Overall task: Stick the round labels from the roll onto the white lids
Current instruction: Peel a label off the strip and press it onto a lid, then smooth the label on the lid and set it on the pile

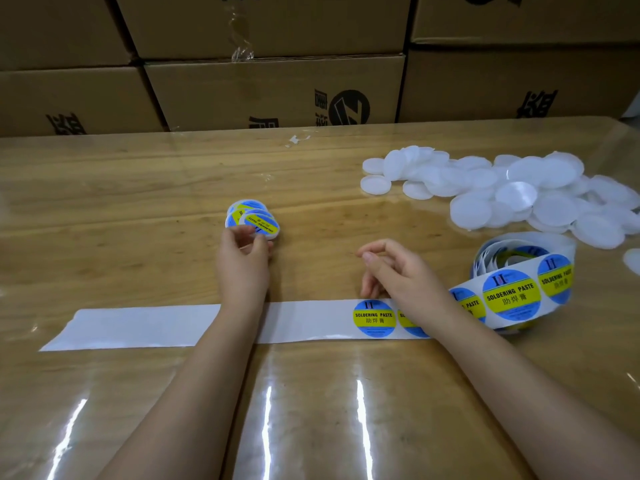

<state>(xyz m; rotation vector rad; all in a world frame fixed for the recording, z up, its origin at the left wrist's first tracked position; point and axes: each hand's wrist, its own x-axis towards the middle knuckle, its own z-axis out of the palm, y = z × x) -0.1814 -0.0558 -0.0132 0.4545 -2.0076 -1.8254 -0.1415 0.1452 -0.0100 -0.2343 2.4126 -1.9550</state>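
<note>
Left hand [242, 261] pinches a labelled lid [261, 225] at its fingertips, apparently stacking it. Right hand [394, 271] hangs loosely curled, empty. Likely next: peel the label [374, 318] beneath its fingers.

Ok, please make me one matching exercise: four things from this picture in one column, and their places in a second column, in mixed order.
Things:
1 plain lids
2 labelled lids
3 roll
4 boxes

Places:
A behind the table
B at the left hand
C heaped, far right
D right, nearer than that heap

Pairs: 1-C, 2-B, 3-D, 4-A
</note>
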